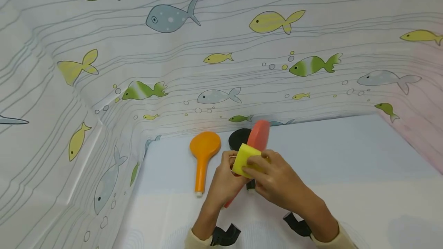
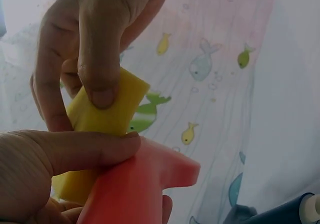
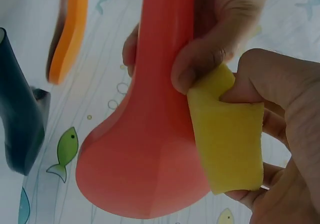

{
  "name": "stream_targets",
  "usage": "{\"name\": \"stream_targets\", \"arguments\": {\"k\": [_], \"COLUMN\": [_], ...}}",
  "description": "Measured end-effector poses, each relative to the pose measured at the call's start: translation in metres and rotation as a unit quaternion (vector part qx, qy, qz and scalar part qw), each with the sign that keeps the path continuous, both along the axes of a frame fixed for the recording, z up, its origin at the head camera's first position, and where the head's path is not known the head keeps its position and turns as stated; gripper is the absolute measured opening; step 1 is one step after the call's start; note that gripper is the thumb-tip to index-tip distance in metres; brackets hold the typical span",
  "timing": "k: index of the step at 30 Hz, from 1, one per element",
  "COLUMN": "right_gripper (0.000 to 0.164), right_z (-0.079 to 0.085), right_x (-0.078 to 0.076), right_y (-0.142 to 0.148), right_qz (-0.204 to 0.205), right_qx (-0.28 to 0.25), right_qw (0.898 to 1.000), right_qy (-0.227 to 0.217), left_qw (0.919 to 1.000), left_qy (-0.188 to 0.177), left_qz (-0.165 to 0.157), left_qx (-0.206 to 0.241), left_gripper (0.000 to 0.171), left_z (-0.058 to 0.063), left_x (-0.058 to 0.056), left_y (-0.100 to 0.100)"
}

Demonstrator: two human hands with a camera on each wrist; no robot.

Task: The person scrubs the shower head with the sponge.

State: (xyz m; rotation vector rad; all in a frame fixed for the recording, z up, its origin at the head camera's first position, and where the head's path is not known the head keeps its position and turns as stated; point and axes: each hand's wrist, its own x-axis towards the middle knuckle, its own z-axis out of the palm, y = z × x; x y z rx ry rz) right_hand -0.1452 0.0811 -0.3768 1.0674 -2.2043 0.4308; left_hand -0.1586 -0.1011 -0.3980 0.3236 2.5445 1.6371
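Observation:
My left hand grips the coral-red handheld shower head by its handle, just below the round head. In the right wrist view the left thumb lies along the neck of the red shower head, near the sponge. My right hand pinches a yellow sponge between thumb and fingers. The sponge is bent and sits against the side of the shower head. In the left wrist view, the left thumb crosses in front of the sponge.
An orange shower head lies to the left on the white table. A black shower head lies behind the hands, partly hidden. A fish-patterned curtain rises at the back and along the left side.

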Motion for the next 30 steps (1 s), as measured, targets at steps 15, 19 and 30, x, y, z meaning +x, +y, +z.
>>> {"name": "stream_targets", "arguments": {"k": [15, 19, 30], "right_gripper": [0.037, 0.037, 0.036], "right_z": [0.007, 0.005, 0.002], "right_x": [-0.013, -0.012, -0.009], "right_y": [0.032, 0.031, 0.015], "right_qz": [-0.134, -0.119, -0.043], "right_qx": [-0.108, -0.094, -0.040], "right_qw": [0.985, 0.988, 0.998], "right_qy": [-0.012, -0.015, -0.020], "left_qw": [0.9940, 0.9914, 0.9908], "left_qy": [0.062, 0.072, 0.102], "left_qz": [0.004, 0.004, 0.006], "left_qx": [-0.089, -0.109, -0.088], "left_gripper": [0.038, 0.038, 0.037], "left_z": [-0.004, -0.002, -0.005], "left_x": [0.006, 0.007, 0.004], "left_y": [0.017, 0.020, 0.014]}}
